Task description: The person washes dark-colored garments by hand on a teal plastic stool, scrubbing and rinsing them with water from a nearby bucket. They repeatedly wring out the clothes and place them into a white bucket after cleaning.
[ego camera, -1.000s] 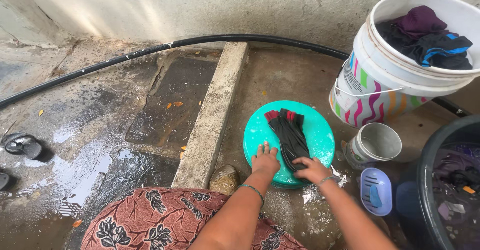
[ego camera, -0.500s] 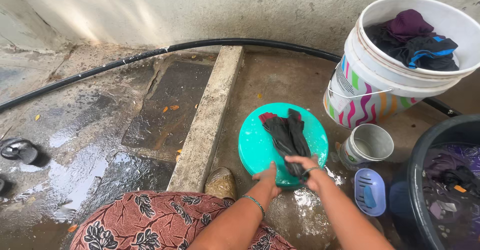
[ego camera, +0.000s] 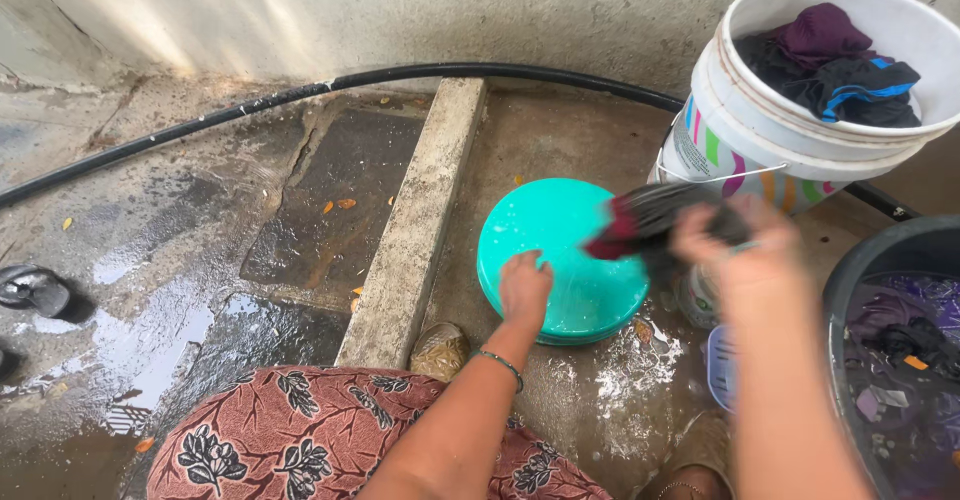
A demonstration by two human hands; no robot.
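My right hand [ego camera: 735,245] is raised and blurred, gripping a dark wet cloth with a red edge [ego camera: 650,218] above the right side of an upturned turquoise basin [ego camera: 555,222]. My left hand [ego camera: 524,288] rests on the basin's near side, fingers curled loosely, holding nothing. A white bucket with coloured wavy stripes [ego camera: 790,135] stands behind the basin, with dark and purple clothes [ego camera: 835,60] in it.
A dark tub [ego camera: 895,260] with soaking clothes sits at the right edge. A black hose [ego camera: 300,95] runs along the wall. A concrete curb [ego camera: 415,230] divides the wet floor. A sandal [ego camera: 35,288] lies at far left. My patterned skirt [ego camera: 300,440] is below.
My right hand has lifted the dark cloth off the basin and swung it up to the right. My left hand stays at the basin. The view has shifted slightly.
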